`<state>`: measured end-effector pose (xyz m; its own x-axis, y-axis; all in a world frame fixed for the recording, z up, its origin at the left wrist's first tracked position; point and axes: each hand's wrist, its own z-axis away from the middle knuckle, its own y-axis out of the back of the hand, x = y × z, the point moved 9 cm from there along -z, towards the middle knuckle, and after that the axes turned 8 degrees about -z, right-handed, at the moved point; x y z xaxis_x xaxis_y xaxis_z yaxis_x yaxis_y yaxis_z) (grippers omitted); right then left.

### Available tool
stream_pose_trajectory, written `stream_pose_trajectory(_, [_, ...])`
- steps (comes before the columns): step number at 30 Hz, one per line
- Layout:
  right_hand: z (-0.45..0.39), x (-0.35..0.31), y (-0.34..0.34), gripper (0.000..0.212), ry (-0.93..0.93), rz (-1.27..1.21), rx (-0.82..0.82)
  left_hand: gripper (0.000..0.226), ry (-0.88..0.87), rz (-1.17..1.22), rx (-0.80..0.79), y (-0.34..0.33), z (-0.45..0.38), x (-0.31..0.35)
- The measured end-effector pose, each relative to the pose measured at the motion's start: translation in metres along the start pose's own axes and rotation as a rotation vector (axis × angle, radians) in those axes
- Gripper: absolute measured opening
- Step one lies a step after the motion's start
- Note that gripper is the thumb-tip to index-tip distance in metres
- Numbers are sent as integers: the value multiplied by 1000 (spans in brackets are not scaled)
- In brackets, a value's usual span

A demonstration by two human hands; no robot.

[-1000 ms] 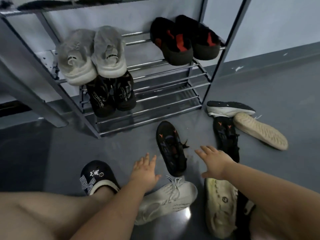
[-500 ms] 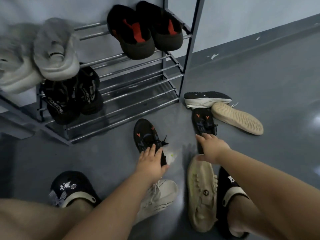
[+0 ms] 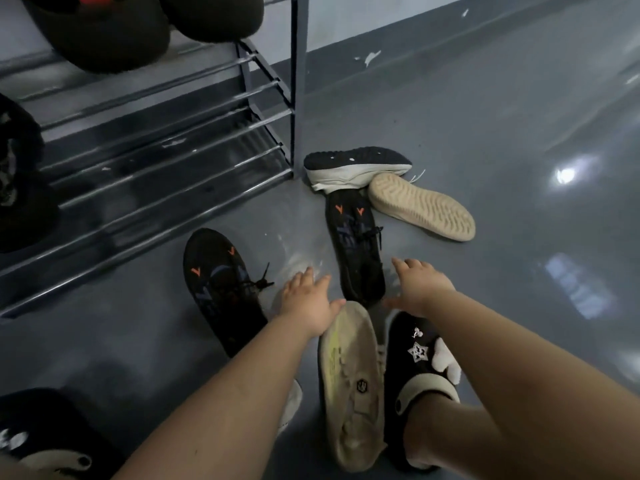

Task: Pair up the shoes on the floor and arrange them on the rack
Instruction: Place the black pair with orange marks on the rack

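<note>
Two matching black sneakers with orange marks lie on the grey floor: one (image 3: 221,289) at the left, the other (image 3: 356,247) at the right, toes pointing away. My left hand (image 3: 306,301) hovers open between them, fingers spread, holding nothing. My right hand (image 3: 420,285) reaches open beside the right black sneaker's heel, apart from it. A cream shoe (image 3: 351,382) lies sole-up below my hands. Another cream sole-up shoe (image 3: 422,206) and a black-and-white shoe on its side (image 3: 353,166) lie by the metal rack (image 3: 156,161).
The rack's lower rails are bare at the right; dark shoes (image 3: 114,32) sit on an upper shelf and another dark pair (image 3: 20,174) at the left edge. My feet wear black clogs (image 3: 419,368) with charms. A white shoe is mostly hidden under my left forearm.
The view has tilted down and moved closer. My left hand has moved right, off the left black sneaker; my right hand has lifted and spread near the right sneaker's heel.
</note>
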<state>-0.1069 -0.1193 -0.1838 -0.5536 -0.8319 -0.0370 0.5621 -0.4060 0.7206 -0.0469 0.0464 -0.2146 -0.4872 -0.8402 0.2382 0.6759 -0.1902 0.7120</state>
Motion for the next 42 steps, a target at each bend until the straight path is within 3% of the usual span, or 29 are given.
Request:
stream_pose_trajectory(7, [-36,8,-2,94,-24,-2,-98,66,43,124,-53,-14,-53,24])
stream_pose_trajectory(11, [-50,-3,-17,96,11,-122,-162,65,124,229,-61,-24,-69,25])
stream_pose_trajectory(15, [-53,0,-21,76,-54,-581,-223,60,211,532,-5,-27,-72,23])
stream_pose_trajectory(18, [-46,1,-15,61,-119,-998,-288,54,226,903,56,-27,-67,22])
stream_pose_trajectory(21, [-43,-1,-10,66,-168,-1139,-264,45,312,1269,84,-22,-59,11])
stream_pose_trajectory(27, [-26,-26,10,48,-202,-1433,-106,35,268,1621,74,7,-31,-1])
stream_pose_trajectory(31, [-5,-67,-3,28,-196,-1409,-168,36,266,1681,87,9,4,-26])
stream_pose_trajectory(37, [18,-122,-36,41,-125,-1322,-341,36,266,1710,84,-13,56,-75])
stream_pose_trajectory(39, [19,-132,-43,50,-89,-1248,-331,36,257,1515,118,-22,63,-96])
stream_pose_trajectory(42, [21,-138,-45,54,-49,-1163,-271,51,357,1130,325,-28,72,-149])
